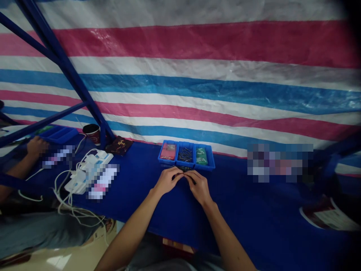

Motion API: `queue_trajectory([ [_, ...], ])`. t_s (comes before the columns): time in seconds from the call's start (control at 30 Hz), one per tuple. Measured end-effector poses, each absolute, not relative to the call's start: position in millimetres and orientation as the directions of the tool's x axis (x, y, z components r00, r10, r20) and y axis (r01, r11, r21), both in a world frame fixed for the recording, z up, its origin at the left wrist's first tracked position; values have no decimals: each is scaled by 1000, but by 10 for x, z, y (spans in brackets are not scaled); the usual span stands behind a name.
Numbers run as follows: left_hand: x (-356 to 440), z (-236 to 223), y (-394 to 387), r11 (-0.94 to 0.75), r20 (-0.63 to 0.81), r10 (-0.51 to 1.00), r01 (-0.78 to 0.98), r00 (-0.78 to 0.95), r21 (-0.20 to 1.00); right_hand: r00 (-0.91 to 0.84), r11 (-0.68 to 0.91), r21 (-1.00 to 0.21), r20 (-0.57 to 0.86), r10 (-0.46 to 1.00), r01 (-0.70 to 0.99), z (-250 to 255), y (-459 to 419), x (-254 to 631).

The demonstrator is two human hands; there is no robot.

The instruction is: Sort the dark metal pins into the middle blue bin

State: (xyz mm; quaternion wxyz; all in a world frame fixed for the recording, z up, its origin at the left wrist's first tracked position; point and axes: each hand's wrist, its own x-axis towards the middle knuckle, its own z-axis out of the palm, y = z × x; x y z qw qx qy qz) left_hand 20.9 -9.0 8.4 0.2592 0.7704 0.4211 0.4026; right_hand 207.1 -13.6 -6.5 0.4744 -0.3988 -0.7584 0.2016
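Observation:
My left hand point(168, 180) and my right hand point(198, 186) meet at the fingertips just in front of three blue bins. Both are closed in a pinch, and what they hold, if anything, is too small to make out. Thin dark pieces like screws or nails point(184, 169) lie right behind my fingertips, partly hidden by them. More such pieces fill the middle bin point(185, 155). A pink packet point(168, 151) lies in the left bin. Small pale pieces on something green point(201, 156) are in the right bin.
On the left are a white power strip point(97, 165) with tangled cables, a blurred-out phone point(103, 182), a dark packet point(121, 145) and a cup point(92, 133). Blue metal bars point(70, 84) slant nearby. Another person's hand point(36, 147) rests farther left. A red-and-white container point(332, 213) stands right.

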Motion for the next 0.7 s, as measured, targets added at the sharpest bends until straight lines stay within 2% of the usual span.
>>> queue_trajectory([
  [0.7, 210, 58, -97, -526, 417, 850, 464, 323, 713, -266, 623, -642, 570, 777, 447, -58, -142, 2087],
])
